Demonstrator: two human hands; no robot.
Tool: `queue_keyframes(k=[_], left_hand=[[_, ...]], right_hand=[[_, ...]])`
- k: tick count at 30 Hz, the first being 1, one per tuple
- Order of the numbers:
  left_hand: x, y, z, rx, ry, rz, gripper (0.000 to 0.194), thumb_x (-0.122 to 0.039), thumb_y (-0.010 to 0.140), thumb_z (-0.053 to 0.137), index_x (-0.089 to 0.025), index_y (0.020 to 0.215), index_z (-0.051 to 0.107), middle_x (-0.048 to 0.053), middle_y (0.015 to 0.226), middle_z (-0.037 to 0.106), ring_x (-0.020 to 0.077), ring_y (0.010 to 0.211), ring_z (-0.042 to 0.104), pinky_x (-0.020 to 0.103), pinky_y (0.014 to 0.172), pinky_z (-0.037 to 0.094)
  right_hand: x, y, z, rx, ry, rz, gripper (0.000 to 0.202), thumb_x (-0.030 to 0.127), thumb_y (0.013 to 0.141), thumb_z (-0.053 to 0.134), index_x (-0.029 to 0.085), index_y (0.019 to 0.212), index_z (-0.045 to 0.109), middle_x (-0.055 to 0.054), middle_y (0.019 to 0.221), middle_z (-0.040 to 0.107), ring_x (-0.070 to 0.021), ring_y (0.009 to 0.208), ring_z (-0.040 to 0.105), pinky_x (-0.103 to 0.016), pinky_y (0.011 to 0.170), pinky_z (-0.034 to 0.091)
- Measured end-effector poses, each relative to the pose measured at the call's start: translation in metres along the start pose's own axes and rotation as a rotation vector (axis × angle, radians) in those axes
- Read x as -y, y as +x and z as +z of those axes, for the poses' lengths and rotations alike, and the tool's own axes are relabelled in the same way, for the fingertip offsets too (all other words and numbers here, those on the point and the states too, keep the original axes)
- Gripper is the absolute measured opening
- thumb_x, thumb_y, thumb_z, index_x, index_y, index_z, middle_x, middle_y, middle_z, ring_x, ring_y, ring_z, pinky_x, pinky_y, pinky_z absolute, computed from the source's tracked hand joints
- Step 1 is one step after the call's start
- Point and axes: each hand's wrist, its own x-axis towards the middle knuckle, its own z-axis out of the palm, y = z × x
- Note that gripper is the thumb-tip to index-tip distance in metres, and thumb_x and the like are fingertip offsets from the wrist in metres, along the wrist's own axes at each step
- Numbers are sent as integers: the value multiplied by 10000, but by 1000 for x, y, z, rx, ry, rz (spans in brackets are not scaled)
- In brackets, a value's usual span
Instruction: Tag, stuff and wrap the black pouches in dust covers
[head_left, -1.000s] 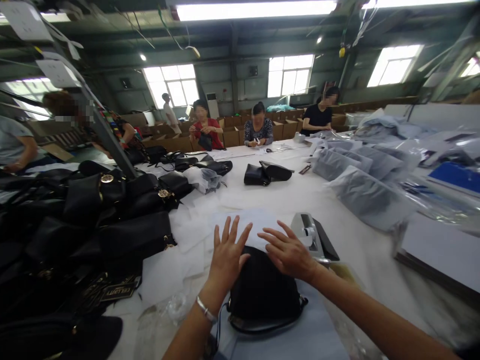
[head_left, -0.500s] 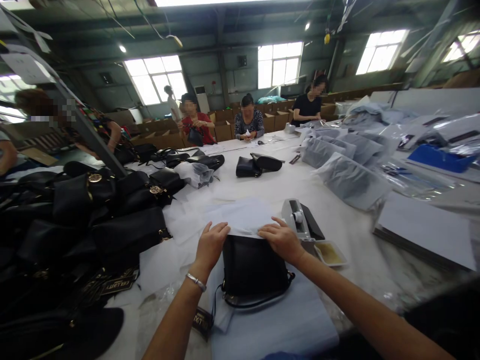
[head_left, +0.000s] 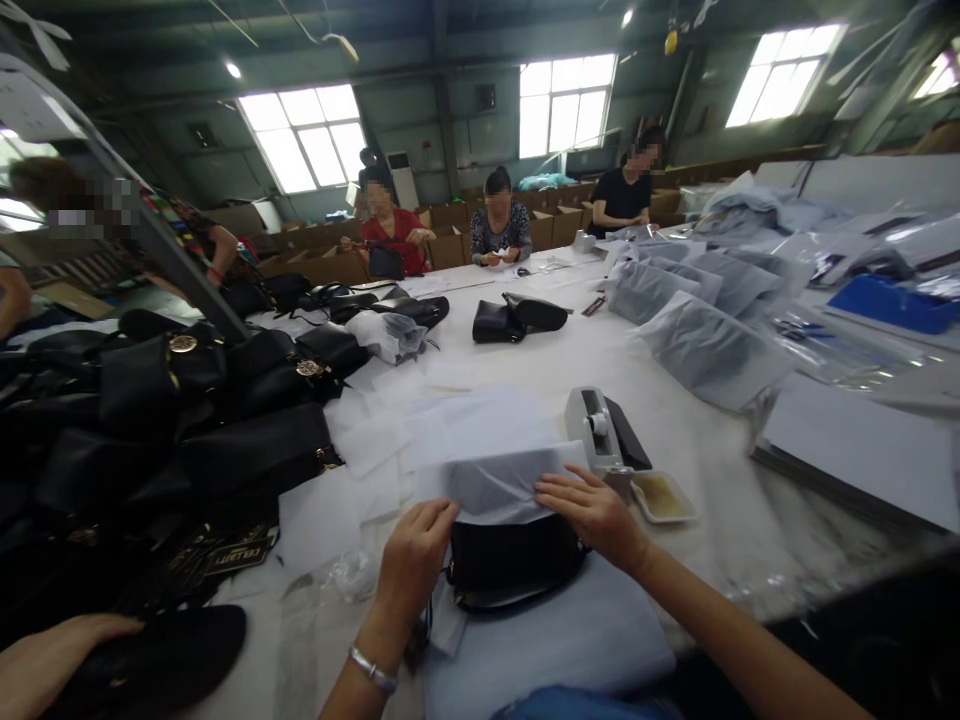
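Observation:
A black handbag lies on a whitish sheet in front of me. White tissue paper covers its far part, and the bag's dark shape shows through. My left hand pinches the paper's near left corner at the bag's side. Over the right end of the same edge, my right hand grips the paper with its fingers laid on top; its thumb is hidden. A dark strap runs along the bag's near side.
Black handbags are heaped at the left, where another person's hand rests on one. A tape dispenser and a small dish stand right of the bag. Wrapped bags and a stack of white sheets lie farther right.
Both my hands have come nearer to me, drawing the paper over the far part of the bag. Another person's hand has appeared at the lower left.

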Motion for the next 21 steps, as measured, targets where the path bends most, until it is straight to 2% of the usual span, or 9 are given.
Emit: queue_keyframes(k=[3, 5, 7, 10, 14, 17, 19, 21], left_hand=[[-14, 18, -6, 9, -46, 11, 211, -210, 936, 495, -198, 1077, 652, 113, 1327, 607, 266, 1208, 580, 478, 1077, 438], [-24, 31, -6, 45, -83, 52, 297, -273, 954, 475, -190, 1214, 593, 116, 1454, 504, 270, 1331, 478, 492, 1133, 374], [-33, 40, 0, 110, -122, 102, 422, -333, 967, 465, -189, 1363, 486, 115, 1473, 487, 261, 1362, 447, 481, 1127, 388], [-42, 36, 15, 196, -132, 128, 497, -395, 954, 495, -197, 1408, 454, 117, 1485, 472, 287, 1385, 413, 501, 1110, 404], [-46, 15, 23, 237, -111, 123, 511, -396, 952, 500, -194, 1420, 456, 107, 1543, 384, 303, 1433, 321, 505, 1140, 361], [-48, 5, 22, 242, -113, 122, 522, -396, 953, 498, -187, 1428, 448, 106, 1556, 357, 301, 1448, 288, 502, 1156, 335], [-50, 4, 23, 234, -116, 110, 521, -399, 952, 498, -192, 1428, 451, 107, 1554, 362, 302, 1451, 280, 508, 1158, 325], [-50, 4, 25, 224, -121, 99, 515, -404, 952, 493, -199, 1423, 459, 105, 1549, 372, 301, 1452, 280, 512, 1157, 323]], right_hand=[[-5, -10, 6, 25, -22, -30, 337, 80, 955, 463, 223, 1195, 651, -45, 1184, 713, -180, 1159, 632, -438, 1089, 418], [-9, -12, 9, 34, -31, -43, 371, 58, 954, 434, 224, 1210, 644, -48, 1194, 708, -178, 1167, 626, -433, 1077, 430], [-11, -13, 8, 47, -34, -43, 391, 46, 952, 418, 223, 1223, 638, -51, 1204, 702, -175, 1168, 625, -425, 1069, 439], [-4, -20, -2, 85, -29, 3, 394, 40, 947, 420, 222, 1217, 641, -49, 1200, 704, -181, 1154, 635, -438, 1071, 437], [31, -44, -29, 147, 21, 139, 369, 84, 944, 478, 223, 1256, 616, -56, 1243, 682, -197, 1227, 580, -439, 1084, 423], [71, -69, -47, 277, 92, 161, 379, 257, 936, 580, 216, 1313, 577, -77, 1339, 617, -233, 1320, 489, -454, 1121, 375], [94, -85, -49, 384, 113, 142, 455, 365, 916, 611, 200, 1337, 557, -95, 1397, 564, -273, 1359, 435, -497, 1145, 326], [108, -99, -42, 433, 106, 148, 473, 401, 909, 613, 185, 1326, 565, -105, 1424, 535, -300, 1374, 408, -530, 1151, 297]])
